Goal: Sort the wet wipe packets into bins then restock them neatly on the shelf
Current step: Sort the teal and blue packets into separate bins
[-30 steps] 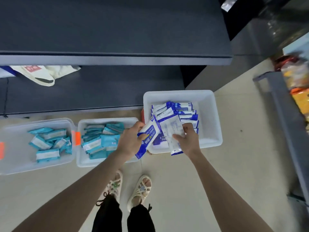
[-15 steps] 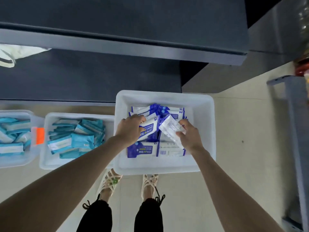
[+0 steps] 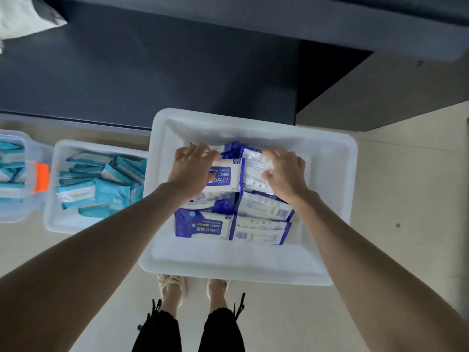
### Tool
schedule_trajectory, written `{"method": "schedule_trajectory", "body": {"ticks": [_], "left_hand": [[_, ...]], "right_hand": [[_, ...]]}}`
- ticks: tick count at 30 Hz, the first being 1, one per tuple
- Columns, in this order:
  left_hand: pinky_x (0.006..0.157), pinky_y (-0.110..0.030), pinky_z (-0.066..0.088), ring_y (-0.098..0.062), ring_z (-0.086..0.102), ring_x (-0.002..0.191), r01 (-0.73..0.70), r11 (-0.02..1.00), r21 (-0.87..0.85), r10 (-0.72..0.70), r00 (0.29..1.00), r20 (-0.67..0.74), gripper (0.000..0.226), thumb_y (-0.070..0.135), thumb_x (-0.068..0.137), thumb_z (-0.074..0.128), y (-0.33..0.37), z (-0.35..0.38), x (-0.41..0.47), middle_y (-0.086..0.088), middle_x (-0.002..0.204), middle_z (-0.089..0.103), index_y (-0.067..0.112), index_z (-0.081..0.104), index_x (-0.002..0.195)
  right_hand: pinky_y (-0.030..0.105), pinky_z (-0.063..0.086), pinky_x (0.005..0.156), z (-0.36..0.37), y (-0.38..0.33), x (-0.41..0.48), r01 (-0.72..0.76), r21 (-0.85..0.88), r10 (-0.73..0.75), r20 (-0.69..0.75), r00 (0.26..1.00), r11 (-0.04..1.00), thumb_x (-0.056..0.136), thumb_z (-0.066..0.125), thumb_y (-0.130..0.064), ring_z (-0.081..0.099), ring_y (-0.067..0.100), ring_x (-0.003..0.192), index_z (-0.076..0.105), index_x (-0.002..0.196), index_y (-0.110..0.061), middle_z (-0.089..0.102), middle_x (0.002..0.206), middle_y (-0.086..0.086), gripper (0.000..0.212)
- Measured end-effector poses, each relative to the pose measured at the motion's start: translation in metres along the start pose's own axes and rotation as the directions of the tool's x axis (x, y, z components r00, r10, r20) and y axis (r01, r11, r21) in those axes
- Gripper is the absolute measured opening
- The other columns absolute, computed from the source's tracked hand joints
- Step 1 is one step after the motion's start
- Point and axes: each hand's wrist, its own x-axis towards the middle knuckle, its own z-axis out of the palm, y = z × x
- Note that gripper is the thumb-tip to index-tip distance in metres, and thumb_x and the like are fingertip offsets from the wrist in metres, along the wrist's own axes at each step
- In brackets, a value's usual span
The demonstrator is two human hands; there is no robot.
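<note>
Surroundings, as I log them from the head view:
- Dark shelf (image 3: 152,72) ahead, with a white bag (image 3: 22,16) at its far left.
- White bin (image 3: 330,174) on the floor (image 3: 406,199), sandalled feet (image 3: 172,288) just beside its near rim.
- To its left, a second bin (image 3: 63,224) of teal packets (image 3: 101,184).
- Further left, a clear bin (image 3: 15,214) with an orange latch (image 3: 40,176).

My left forearm hides part of the packet rows.

Blue-and-white wipe packets (image 3: 203,227) lie in rows in the white bin.
- Left hand (image 3: 193,171): fingers curled over the far edge of a face-up packet (image 3: 225,176).
- Right hand (image 3: 286,174): fingers and thumb pinch the neighbouring packet (image 3: 253,168), which lies back side up.
</note>
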Motion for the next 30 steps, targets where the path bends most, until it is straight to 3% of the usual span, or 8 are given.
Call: {"method": "schedule_trajectory", "body": {"ticks": [7,12,18,24,30], "left_hand": [[0.114,-0.045,0.017,-0.022,0.037,0.134,0.026,1.0,0.011,-0.027,0.996,0.089,0.048,0.029,0.097,0.05,0.001,0.007,-0.005,0.001,0.144,0.041,0.025,0.035,0.143],[0.116,-0.047,0.009,-0.022,0.028,0.14,0.067,0.997,-0.043,-0.061,0.99,0.129,0.049,0.027,0.097,0.049,0.004,-0.009,-0.013,-0.001,0.151,0.033,0.023,0.034,0.144],[0.107,-0.039,0.031,-0.023,0.046,0.124,0.078,0.982,-0.174,-0.073,0.997,0.038,0.045,0.027,0.096,0.05,-0.004,-0.05,-0.046,-0.006,0.133,0.052,0.016,0.04,0.139],[0.105,-0.039,0.031,-0.025,0.047,0.123,0.049,0.984,-0.173,-0.066,0.994,-0.092,0.044,0.029,0.095,0.05,-0.052,-0.094,-0.094,-0.006,0.133,0.053,0.019,0.043,0.137],[0.102,-0.041,0.033,-0.031,0.049,0.121,0.064,0.974,-0.218,-0.107,0.975,-0.195,0.047,0.03,0.092,0.056,-0.157,-0.137,-0.161,-0.008,0.131,0.054,0.018,0.045,0.136]], "right_hand": [[0.053,0.004,0.115,0.004,0.003,0.006,-0.016,-0.159,0.049,0.212,0.976,0.987,0.1,0.043,-0.028,0.023,0.026,0.141,0.022,0.149,-0.029,0.03,0.153,-0.001,0.054],[0.05,0.019,0.115,-0.009,-0.009,-0.002,-0.011,-0.153,0.048,0.238,0.97,0.988,0.096,0.053,-0.024,0.023,0.031,0.142,0.023,0.15,-0.023,0.028,0.153,0.007,0.062],[0.039,0.04,0.105,-0.04,-0.052,-0.029,0.001,0.001,-0.001,0.156,0.988,1.0,0.095,0.054,-0.016,0.042,0.027,0.13,0.039,0.142,-0.011,0.039,0.145,0.01,0.05],[0.034,0.042,0.099,-0.059,-0.14,-0.054,0.083,0.043,-0.087,0.077,0.993,0.996,0.096,0.053,-0.019,0.048,0.026,0.124,0.044,0.138,-0.011,0.043,0.139,0.008,0.043],[0.038,0.045,0.096,-0.043,-0.273,-0.078,0.127,0.063,-0.125,-0.03,0.992,0.99,0.096,0.05,-0.019,0.046,0.028,0.123,0.043,0.137,-0.013,0.043,0.139,0.008,0.043]]}}
